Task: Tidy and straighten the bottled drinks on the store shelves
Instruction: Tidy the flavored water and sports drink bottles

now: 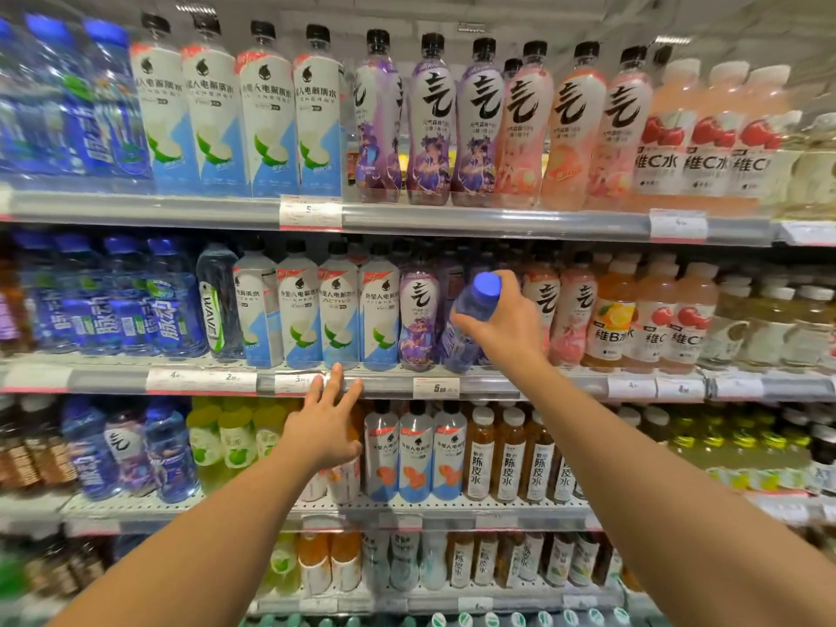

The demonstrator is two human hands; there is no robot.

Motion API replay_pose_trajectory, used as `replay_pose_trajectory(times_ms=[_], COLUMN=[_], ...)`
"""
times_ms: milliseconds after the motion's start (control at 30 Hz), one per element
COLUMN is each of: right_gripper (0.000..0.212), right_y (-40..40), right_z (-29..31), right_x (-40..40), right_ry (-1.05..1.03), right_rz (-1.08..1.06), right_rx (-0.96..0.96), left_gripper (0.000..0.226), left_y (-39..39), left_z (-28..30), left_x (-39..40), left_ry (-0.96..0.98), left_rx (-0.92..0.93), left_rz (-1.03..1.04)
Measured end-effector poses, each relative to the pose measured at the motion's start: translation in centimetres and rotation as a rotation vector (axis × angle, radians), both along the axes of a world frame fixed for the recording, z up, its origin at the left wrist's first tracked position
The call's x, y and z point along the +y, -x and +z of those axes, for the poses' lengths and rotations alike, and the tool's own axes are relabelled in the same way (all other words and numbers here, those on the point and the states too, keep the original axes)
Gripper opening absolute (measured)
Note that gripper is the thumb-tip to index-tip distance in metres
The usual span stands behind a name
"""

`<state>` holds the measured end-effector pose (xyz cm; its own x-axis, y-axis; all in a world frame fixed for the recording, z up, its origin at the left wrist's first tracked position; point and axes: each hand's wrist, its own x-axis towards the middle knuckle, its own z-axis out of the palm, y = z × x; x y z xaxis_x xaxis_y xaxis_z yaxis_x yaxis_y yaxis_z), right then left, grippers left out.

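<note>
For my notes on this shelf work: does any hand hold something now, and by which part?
The right hand grips a tilted blue-capped bottle around its upper body, just below the cap. The left hand holds nothing; its fingers reach the shelf edge.

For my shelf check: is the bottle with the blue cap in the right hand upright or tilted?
Tilted. The blue-capped bottle, gripped by the right hand, leans right; its neighbours stand straight.

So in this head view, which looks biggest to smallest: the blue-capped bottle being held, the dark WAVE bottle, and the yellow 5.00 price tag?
1. WAVE bottle
2. Blue-capped bottle gripped by the right hand: partly hidden, tilted and nearer the camera, so its place against the WAVE bottle is unsure.
3. 5.00 price tag, clearly smallest.
</note>
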<state>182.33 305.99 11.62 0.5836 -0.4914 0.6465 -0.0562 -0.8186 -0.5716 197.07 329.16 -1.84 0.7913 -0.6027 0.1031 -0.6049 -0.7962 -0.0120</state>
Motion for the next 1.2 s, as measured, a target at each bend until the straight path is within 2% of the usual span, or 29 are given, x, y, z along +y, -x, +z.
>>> replay_pose_trajectory(times_ms=[100, 200, 333, 467, 733, 1100, 1200], right_gripper=[0.061, 0.063, 0.062, 0.061, 0.059, 0.058, 0.056], right_y=[2.9, 5.7, 7.7, 7.9, 6.3, -0.6, -3.4], right_z=[0.4, 1.5, 1.1, -0.9, -4.3, -7.8, -8.9], right_x=[-0.1, 0.0, 1.1, 3.2, 9.5, 19.8, 23.0], right_ry=[0.047, 0.079, 0.057, 0.008, -0.115, -0.157, -0.159], right_rz=[0.02, 0.097, 0.199, 0.337, 0.525, 0.528, 0.495], right_rx=[-0.046, -0.111, -0.064, -0.054, 0.021, 0.155, 0.203], left_gripper=[0.099, 0.086, 0.061, 0.046, 0.046, 0.043, 0.049], left_y=[1.1, 3.3, 6.3, 8.3, 7.9, -0.9, -5.0], left_z=[1.3, 1.6, 1.4, 1.6, 0.8, -3.3, -4.5], left_x=[-0.3, 1.0, 3.3, 6.9, 17.4, 29.0, 31.8], left_ry=[-0.038, -0.012, 0.047, 0.044, 0.047, 0.14, 0.15], left_rx=[0.151, 0.14, 0.184, 0.234, 0.266, 0.403, 0.41], left_rz=[-0.006, -0.031, -0.073, -0.013, 0.169, 0.2, 0.219])
